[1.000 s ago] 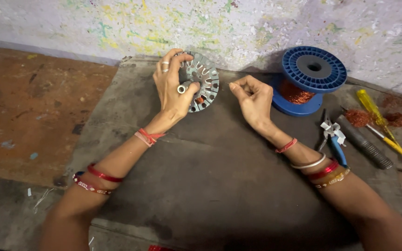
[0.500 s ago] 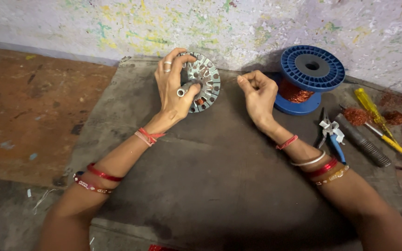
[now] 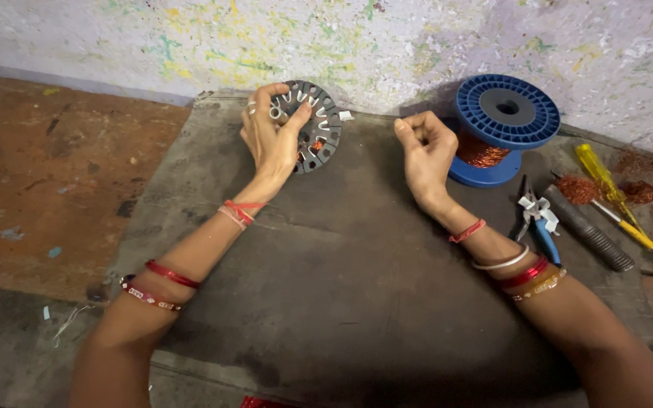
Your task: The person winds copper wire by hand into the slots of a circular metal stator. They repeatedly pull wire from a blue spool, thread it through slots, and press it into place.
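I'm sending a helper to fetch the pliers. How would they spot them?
Start at the big blue plastic spool by the wall. Just right of its base, on the dark mat, lie the blue-handled pliers, the only tool with white tape on it.

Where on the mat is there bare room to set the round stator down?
The widest bare patch of the grey mat lies between the forearms, below the left hand holding the stator and the right hand. It is crowded right: blue wire spool, pliers, yellow screwdriver.

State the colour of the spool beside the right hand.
Blue spool, with copper-coloured wire wound on it; the head view shows it.
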